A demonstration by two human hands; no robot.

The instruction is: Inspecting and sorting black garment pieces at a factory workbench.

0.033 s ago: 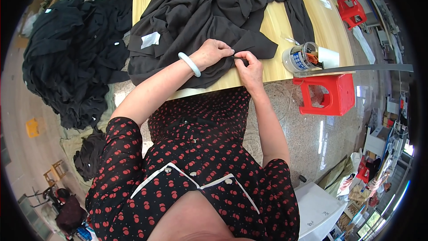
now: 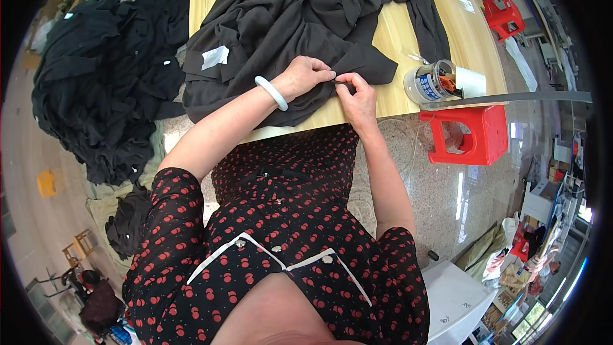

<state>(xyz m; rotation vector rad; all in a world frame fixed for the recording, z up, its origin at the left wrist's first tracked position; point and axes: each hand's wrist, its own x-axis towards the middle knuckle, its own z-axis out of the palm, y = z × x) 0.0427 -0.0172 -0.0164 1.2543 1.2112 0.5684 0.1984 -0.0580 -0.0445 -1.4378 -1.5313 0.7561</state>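
Note:
A black garment (image 2: 274,45) lies in folds over the wooden table, with a white label (image 2: 215,57) on its left part. At the garment's near edge, my left hand (image 2: 306,78) pinches the black cloth between thumb and fingers; a pale bangle (image 2: 271,92) circles that wrist. Just to its right, my right hand (image 2: 358,99) is closed on the same edge, thumb against forefinger. The fingertips of both hands nearly meet. Whether something small sits between them is hidden.
On the table (image 2: 389,99), a clear tub (image 2: 424,86) of small tools stands right of my hands beside a white cup (image 2: 470,82). A red stool (image 2: 469,137) is by the table's near right edge. Dark clothes (image 2: 108,83) are heaped at the left.

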